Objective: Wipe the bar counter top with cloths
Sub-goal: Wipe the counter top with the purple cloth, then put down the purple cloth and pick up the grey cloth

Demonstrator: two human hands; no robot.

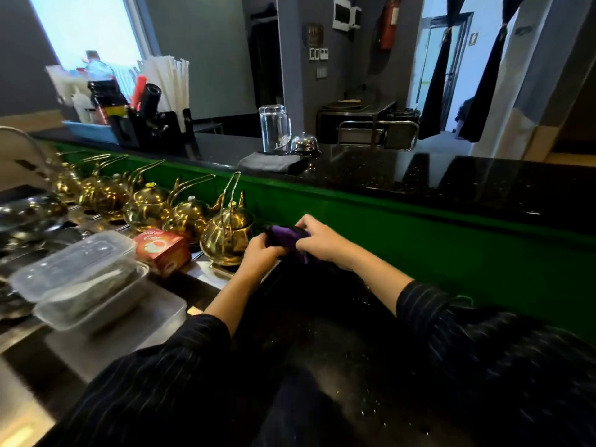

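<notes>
Your hands meet over the lower dark worktop (322, 333), close to the green panel (419, 253). Left hand (262, 251): fingers curled, clamped on one end of the purple cloth (285, 237). Right hand (324, 238): fingers curled over the other end, gripping it too. The cloth is bunched between your two hands, just right of the nearest gold teapot (225, 235); you cannot tell whether it touches the worktop. Upper bar worktop (451, 185): a folded grey cloth (271, 161) lies just in front of a glass mug (274, 127) and a bell (304, 144). A red box (161, 250) sits left of the teapot
</notes>
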